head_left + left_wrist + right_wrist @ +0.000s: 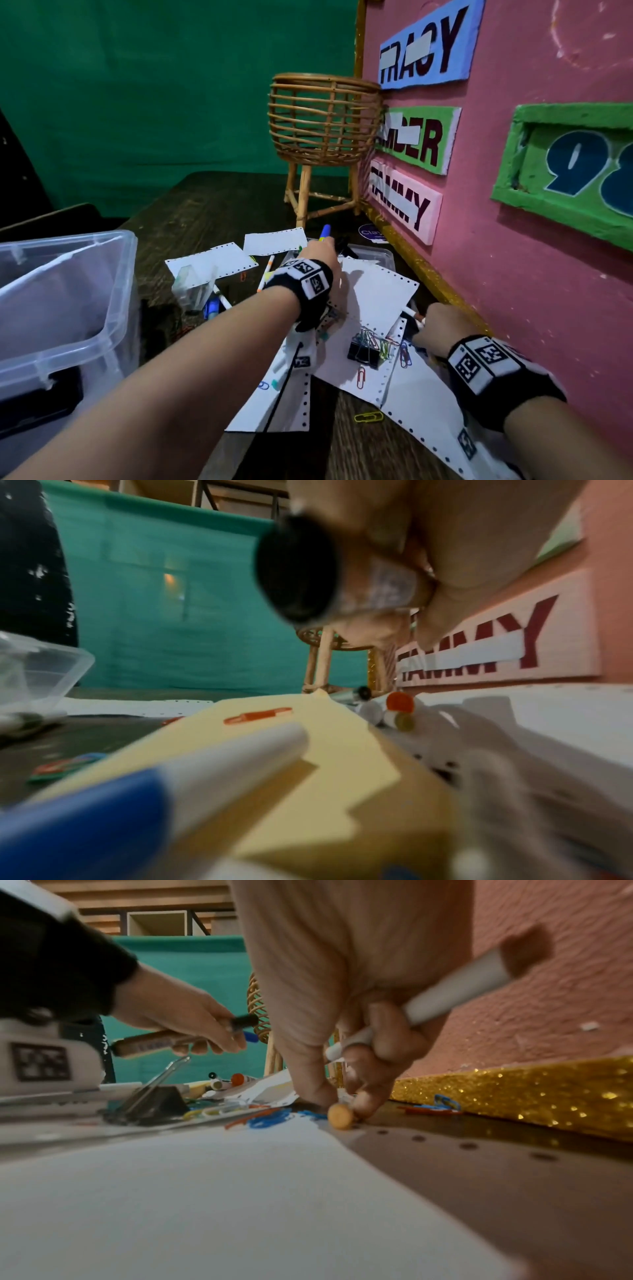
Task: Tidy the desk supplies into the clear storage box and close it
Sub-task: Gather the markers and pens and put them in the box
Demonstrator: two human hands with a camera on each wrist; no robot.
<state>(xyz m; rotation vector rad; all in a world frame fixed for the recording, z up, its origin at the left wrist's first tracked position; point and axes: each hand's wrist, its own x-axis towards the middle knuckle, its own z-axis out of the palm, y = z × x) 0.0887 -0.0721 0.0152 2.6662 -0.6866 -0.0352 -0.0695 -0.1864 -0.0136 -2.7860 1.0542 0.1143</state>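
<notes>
The clear storage box [68, 291] stands open at the left, with a dark item inside. My left hand [318, 251] reaches over the paper pile and grips a brown marker with a black cap [298, 569] together with a blue-capped marker [326, 231]. In the right wrist view that left hand [192, 1020] holds both markers off the table. My right hand [435, 325] is low beside the pink board. It clamps a white marker [455, 988] between its fingers while thumb and fingertip pinch an orange-ended marker [340, 1116] lying on the table.
Perforated paper sheets [376, 291], black binder clips [364, 353] and coloured paper clips [368, 416] litter the dark table. More pens [219, 301] and a small clear container [193, 284] lie mid-left. A rattan basket stand [325, 120] is behind. The pink board [513, 257] walls the right.
</notes>
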